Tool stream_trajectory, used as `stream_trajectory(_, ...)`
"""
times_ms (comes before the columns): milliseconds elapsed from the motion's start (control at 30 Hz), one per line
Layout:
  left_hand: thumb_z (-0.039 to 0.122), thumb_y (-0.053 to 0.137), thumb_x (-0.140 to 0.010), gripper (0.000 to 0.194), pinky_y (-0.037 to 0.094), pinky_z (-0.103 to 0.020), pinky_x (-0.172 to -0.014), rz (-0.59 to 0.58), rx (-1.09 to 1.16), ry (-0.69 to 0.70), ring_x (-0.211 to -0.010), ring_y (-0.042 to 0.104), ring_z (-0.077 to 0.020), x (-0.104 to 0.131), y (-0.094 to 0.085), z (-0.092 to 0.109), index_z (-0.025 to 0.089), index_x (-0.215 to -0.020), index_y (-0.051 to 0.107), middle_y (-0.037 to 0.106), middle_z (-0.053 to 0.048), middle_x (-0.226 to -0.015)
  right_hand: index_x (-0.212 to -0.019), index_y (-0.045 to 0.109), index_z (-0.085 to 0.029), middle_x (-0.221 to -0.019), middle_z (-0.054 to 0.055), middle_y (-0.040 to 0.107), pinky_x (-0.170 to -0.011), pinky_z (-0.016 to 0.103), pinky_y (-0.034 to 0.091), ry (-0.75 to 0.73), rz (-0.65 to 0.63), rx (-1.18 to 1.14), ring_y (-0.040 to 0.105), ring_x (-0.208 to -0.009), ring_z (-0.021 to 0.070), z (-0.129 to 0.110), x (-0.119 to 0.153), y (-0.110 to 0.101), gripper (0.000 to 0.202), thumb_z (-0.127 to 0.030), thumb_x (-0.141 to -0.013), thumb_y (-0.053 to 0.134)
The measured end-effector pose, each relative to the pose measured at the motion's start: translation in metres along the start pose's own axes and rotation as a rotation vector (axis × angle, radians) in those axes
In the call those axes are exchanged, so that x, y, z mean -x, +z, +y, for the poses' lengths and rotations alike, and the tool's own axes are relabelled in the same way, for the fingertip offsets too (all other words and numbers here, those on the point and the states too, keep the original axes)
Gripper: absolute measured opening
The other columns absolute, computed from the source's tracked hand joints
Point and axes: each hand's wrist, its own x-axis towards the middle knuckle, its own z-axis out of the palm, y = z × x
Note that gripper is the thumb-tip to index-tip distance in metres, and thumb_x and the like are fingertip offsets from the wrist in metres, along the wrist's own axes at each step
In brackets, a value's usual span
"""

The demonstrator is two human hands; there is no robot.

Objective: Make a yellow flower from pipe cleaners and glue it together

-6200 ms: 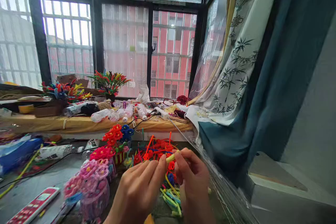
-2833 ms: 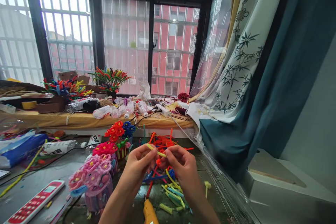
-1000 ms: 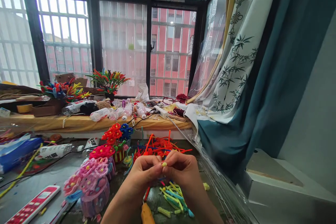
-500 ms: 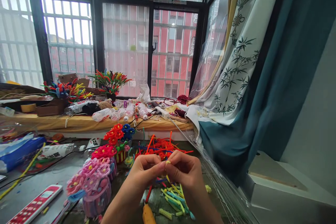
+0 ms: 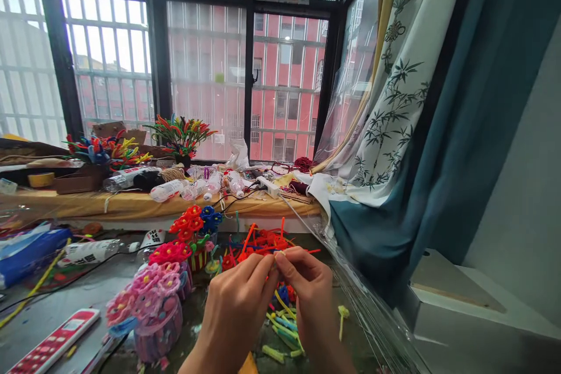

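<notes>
My left hand and my right hand meet at the fingertips in the middle of the view. Both pinch a thin yellow pipe cleaner, whose strand hangs below the fingers; its upper end is mostly covered by them. Under the hands lie short yellow-green and blue pipe cleaner pieces. Behind the fingertips is a heap of red pipe cleaners. To the right rests a small yellow pipe cleaner flower on a stem. A yellow handle shows partly beneath my left forearm.
On the left stand pots of pink flowers and red and blue flowers. A red-and-white remote-like device and plastic bottles lie further left. A cluttered ledge runs below the window; clear plastic sheeting hangs at right.
My left hand has turned, so its back now faces up and covers more of the yellow handle. The fingertips have risen slightly. More of the small yellow flower now shows beside my right hand.
</notes>
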Motion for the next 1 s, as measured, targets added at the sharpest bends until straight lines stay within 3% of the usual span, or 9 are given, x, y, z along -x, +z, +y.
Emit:
stream_trajectory(100, 0.021, 0.043, -0.101, 0.031, 0.041, -0.024, -0.053, -0.007, -0.128, 0.111, -0.053, 0.059, -0.014, 0.001, 0.002, -0.001, 0.018, -0.081, 0.067, 0.064, -0.002, -0.067, -0.064, 0.076, -0.018, -0.062, 0.001, 0.066, -0.058, 0.024, 0.047, -0.01, 0.014, 0.025, 0.055, -0.06, 0.0143, 0.001, -0.001, 0.0, 0.023, -0.038, -0.066, 0.087)
stream_trajectory(300, 0.018, 0.037, -0.103, 0.027, 0.048, -0.023, -0.051, -0.064, -0.258, 0.192, -0.06, 0.066, -0.0158, 0.012, 0.006, -0.011, 0.015, -0.117, 0.06, 0.066, -0.004, -0.077, -0.064, 0.077, -0.018, -0.063, 0.001, 0.067, -0.059, 0.026, 0.047, -0.016, -0.033, 0.07, 0.056, -0.061, 0.0152, 0.002, -0.006, -0.006, 0.024, -0.04, -0.066, 0.087)
stream_trajectory(433, 0.017, 0.037, -0.103, 0.032, 0.053, -0.024, -0.056, -0.131, -0.3, 0.215, -0.071, 0.07, -0.0185, 0.015, 0.004, -0.013, 0.013, -0.128, 0.054, 0.07, -0.007, -0.087, -0.063, 0.079, -0.018, -0.066, 0.003, 0.069, -0.061, 0.027, 0.048, -0.015, -0.046, 0.089, 0.057, -0.063, 0.0163, 0.0, -0.008, -0.009, 0.023, -0.039, -0.064, 0.088)
stream_trajectory(567, 0.017, 0.037, -0.103, 0.033, 0.058, -0.027, -0.064, -0.172, -0.312, 0.255, -0.078, 0.072, -0.02, 0.014, 0.003, -0.015, 0.012, -0.132, 0.051, 0.07, -0.008, -0.094, -0.066, 0.081, -0.019, -0.067, 0.003, 0.07, -0.061, 0.027, 0.048, -0.01, -0.057, 0.101, 0.058, -0.063, 0.0163, -0.003, -0.009, -0.01, 0.021, -0.04, -0.065, 0.088)
stream_trajectory(1000, 0.013, 0.037, -0.102, 0.03, 0.051, -0.024, -0.056, -0.097, -0.364, 0.272, -0.069, 0.07, -0.0177, 0.019, 0.003, -0.013, 0.012, -0.128, 0.051, 0.069, -0.008, -0.087, -0.065, 0.08, -0.02, -0.065, 0.002, 0.068, -0.056, 0.027, 0.046, -0.085, -0.058, 0.171, 0.055, -0.058, 0.0146, -0.007, -0.007, -0.01, 0.023, -0.041, -0.068, 0.087)
